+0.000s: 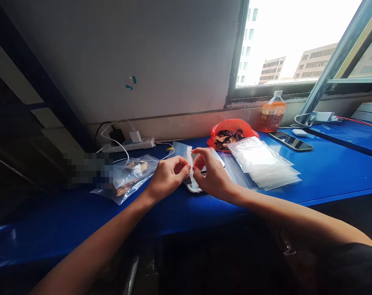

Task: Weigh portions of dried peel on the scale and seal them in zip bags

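Note:
Between my hands a clear plastic zip bag (pixel 181 148) stands with its edge facing me, above a white flat device (pixel 192 188) that is mostly hidden. My left hand (pixel 169 174) pinches the bag's edge between thumb and fingers. On the other side, my right hand (pixel 213 174) has curled fingers and thumb closed at the same edge. To the left lie filled clear bags (pixel 132 176) with brown dried pieces inside. Behind my right hand sits a red plastic bag (pixel 235 125), its mouth spread around dark dried slices (pixel 228 138).
A stack of flat clear bags (pixel 265 164) lies right of my hands on the blue table (pixel 336 176). Further right are a phone (pixel 291 140), a white case (pixel 299 132) and a bottle of orange drink (pixel 271 112). A power strip (pixel 129 144) with cables runs along the wall.

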Tool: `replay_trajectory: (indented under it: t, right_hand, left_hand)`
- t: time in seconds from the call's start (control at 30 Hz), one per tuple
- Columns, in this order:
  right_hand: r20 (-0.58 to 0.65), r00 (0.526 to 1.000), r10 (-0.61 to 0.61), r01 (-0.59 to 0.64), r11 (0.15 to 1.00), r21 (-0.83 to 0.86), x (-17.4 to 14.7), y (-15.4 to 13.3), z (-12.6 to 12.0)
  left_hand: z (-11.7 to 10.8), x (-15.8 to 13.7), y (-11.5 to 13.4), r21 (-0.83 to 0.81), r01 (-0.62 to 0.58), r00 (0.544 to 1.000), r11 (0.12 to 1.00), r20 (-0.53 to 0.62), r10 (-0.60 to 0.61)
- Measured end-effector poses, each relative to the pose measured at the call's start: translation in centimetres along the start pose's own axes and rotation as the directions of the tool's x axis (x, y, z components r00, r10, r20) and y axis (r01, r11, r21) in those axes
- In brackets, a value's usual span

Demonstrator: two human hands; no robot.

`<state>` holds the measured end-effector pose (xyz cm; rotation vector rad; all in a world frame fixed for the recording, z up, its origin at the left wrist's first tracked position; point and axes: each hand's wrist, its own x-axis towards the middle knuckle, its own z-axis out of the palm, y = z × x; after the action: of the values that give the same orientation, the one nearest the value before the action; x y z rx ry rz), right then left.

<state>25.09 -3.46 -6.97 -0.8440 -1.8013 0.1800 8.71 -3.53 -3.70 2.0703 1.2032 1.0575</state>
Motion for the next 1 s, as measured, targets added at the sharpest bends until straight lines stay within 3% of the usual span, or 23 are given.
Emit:
replay_trajectory:
  t: [0.27, 0.4, 0.47, 0.57, 0.7, 1.0]
  right_hand:
    - [-0.063, 0.998, 0.015, -0.02, 0.995, -0.093, -0.1, 0.0, 0.0]
    - [-0.122, 0.991, 0.047, -0.067, 0.984, -0.163, 0.3, 0.6, -0.4]
    - [-0.157, 0.988, -0.008, -0.03, 0.971, -0.236, 0.5, 1.0, -0.7]
    - [-0.062, 0.986, -0.157, 0.122, 0.916, -0.381, 0.4, 1.2, -0.9]
    - [0.102, 0.964, -0.245, 0.264, 0.854, -0.448, 0.0, 0.8, -1.2]
    - [0.156, 0.956, -0.25, 0.293, 0.856, -0.425, 0.1, 0.6, -1.5]
  left_hand:
    - [0.5, -0.1, 0.3, 0.114, -0.06, 0.998, 0.992, 0.005, 0.06]
    - [0.5, -0.1, 0.3, 0.012, -0.046, 0.998, 0.999, -0.03, 0.046]
    - [0.3, -0.2, 0.5, -0.063, -0.016, 0.998, 0.998, -0.056, 0.013]
    - [0.0, -0.4, 0.8, -0.029, -0.032, 0.996, 0.999, -0.079, 0.029]
    - [-0.2, -0.8, 1.0, 0.151, -0.152, 0.983, 0.977, -0.083, 0.166]
    - [-0.4, -0.7, 0.8, 0.275, -0.201, 0.967, 0.94, -0.096, 0.234]
